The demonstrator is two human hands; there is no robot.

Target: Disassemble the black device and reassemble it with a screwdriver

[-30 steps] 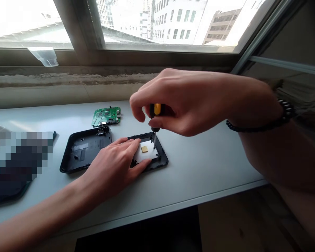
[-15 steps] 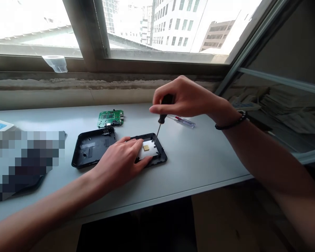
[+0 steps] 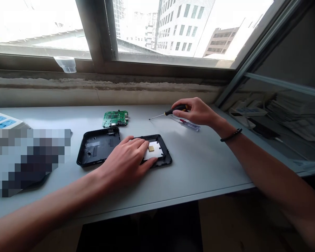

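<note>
My left hand (image 3: 127, 157) lies flat, fingers stretched out, on a black plastic case half (image 3: 165, 154) that has a white pad and a small gold square inside. My right hand (image 3: 195, 111) is far off to the right at the back of the table, fingers closed round a black and yellow screwdriver (image 3: 165, 113), which lies nearly level with its tip pointing left. A second black case half (image 3: 97, 148) sits just left of my left hand. Behind it lies a green circuit board (image 3: 115, 118).
A clear-handled screwdriver (image 3: 187, 123) lies on the grey table (image 3: 204, 164) under my right hand. A white power strip (image 3: 2, 122) and a blurred dark object (image 3: 28, 157) are at the left. The window sill runs along the back; papers are stacked at the right.
My right hand lifted the screwdriver off the case half and carried it right and back, down toward the table by the clear-handled screwdriver. My left hand stayed on the case half.
</note>
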